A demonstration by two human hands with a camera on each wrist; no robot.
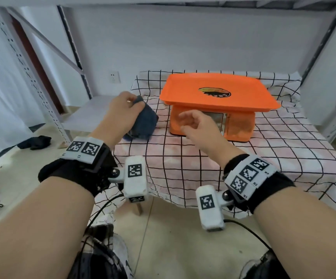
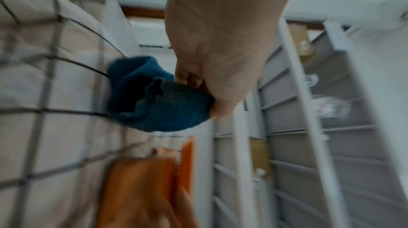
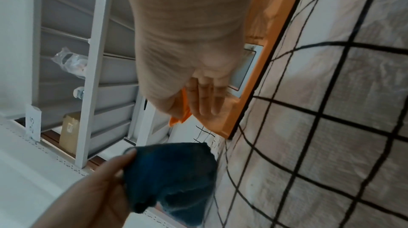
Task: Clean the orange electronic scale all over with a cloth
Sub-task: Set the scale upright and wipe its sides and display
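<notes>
The orange electronic scale (image 1: 219, 101) sits toward the far right of the tabletop (image 1: 263, 158), which is covered by a pale cloth with a black grid pattern. Its flat orange tray carries a dark oval logo (image 1: 214, 92), and its display window (image 1: 216, 117) faces the near side. The left hand (image 1: 120, 115) is to the left of the scale, at the tabletop's left edge, its fingers and thumb curled round a bunched dark blue cloth (image 1: 143, 123) that hangs from the grip and is apart from the scale. The right hand (image 1: 197, 125) is in front of the scale's near face, holding nothing, with fingers loosely bent and reaching toward the display; whether the fingertips touch the housing cannot be told. A grey metal shelf frame (image 1: 32, 77) stands around the tabletop.
</notes>
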